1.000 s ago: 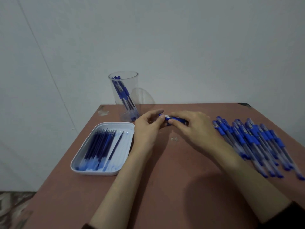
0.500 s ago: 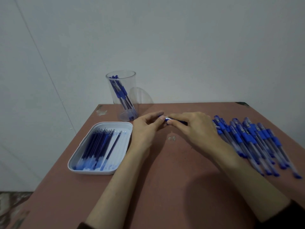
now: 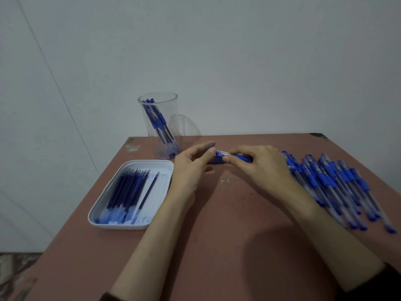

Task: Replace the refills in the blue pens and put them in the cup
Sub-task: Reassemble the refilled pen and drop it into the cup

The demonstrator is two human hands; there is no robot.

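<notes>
Over table (image 3: 217, 224), both grips (image 3: 191, 168) (image 3: 263, 168) round pen (image 3: 221, 153)

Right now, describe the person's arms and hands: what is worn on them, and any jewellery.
Both forearms are bare, and dark fabric cuffs show only at the bottom edge of the picture: the left sleeve and the right sleeve. The left hand and right hand are ungloved, with no ring, watch or bracelet visible. The fingernails look short and unpainted.

Forearms converge — left hand (image 3: 191, 170) and right hand (image 3: 262, 168), fingers curled, both pinch one pen (image 3: 221, 153).
</notes>
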